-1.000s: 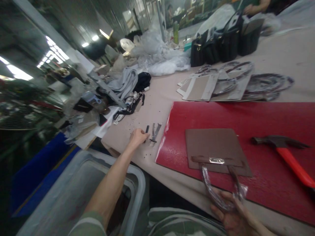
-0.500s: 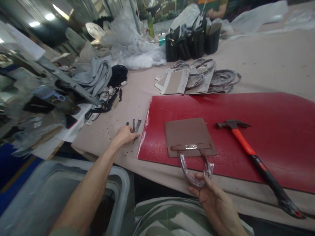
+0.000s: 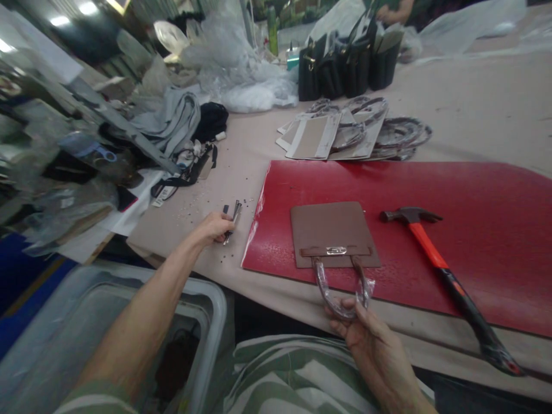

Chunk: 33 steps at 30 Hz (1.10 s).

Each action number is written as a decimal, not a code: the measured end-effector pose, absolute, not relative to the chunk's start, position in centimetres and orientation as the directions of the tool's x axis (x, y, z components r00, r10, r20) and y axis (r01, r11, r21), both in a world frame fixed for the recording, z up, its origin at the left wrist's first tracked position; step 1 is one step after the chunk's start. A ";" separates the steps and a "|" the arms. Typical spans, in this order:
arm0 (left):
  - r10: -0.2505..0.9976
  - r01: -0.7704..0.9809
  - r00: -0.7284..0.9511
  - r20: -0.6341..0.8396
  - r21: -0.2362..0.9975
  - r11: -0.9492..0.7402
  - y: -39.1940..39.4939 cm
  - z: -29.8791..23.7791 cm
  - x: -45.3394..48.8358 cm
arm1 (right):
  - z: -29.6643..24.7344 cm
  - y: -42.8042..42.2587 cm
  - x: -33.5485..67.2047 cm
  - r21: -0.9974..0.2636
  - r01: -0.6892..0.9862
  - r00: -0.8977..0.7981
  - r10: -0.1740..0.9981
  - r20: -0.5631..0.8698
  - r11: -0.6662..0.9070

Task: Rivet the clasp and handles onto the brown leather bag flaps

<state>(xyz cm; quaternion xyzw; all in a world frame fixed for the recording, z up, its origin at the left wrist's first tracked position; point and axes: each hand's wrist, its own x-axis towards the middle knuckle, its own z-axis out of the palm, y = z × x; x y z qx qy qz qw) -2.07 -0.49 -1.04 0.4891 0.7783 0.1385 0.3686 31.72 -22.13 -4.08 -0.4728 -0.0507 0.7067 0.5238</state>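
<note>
A flat brown leather panel (image 3: pixel 331 227) lies on a glossy red board (image 3: pixel 474 190), whose paint is chipped white along its left edge. A narrow leather strap (image 3: pixel 307 252) crosses the panel's lower part, and a small silver clasp (image 3: pixel 336 250) sits at its middle. From there a curved handle (image 3: pixel 332 302) wrapped in clear plastic film loops down past the board's near edge and over the beige tabletop (image 3: pixel 495 92).

My right grip (image 3: pixel 366 339) is partly closed, its fingers curled under the bottom of that loop and cradling it. My left grip (image 3: pixel 211 227) is curled loosely on the tabletop, touching small metal pieces (image 3: pixel 233 217); I cannot tell if it has hold of one. Tiny dark bits are scattered around it.

Red board separates the panel from a claw hammer (image 3: pixel 431 241) with a steel head and an orange and black handle, which hangs over the board's near edge. Below my left forearm is the rim of a grey plastic tub (image 3: pixel 215 310). Farther off are stacked panels and handles (image 3: pixel 349 129), and black handbags (image 3: pixel 345 66).
</note>
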 end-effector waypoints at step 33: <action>0.990 0.146 0.097 0.100 0.983 -0.113 -9.5 -4.2 11.1 | -4.9 -23.0 32.2 -0.572 -0.690 0.005 0.787 -0.617 -0.444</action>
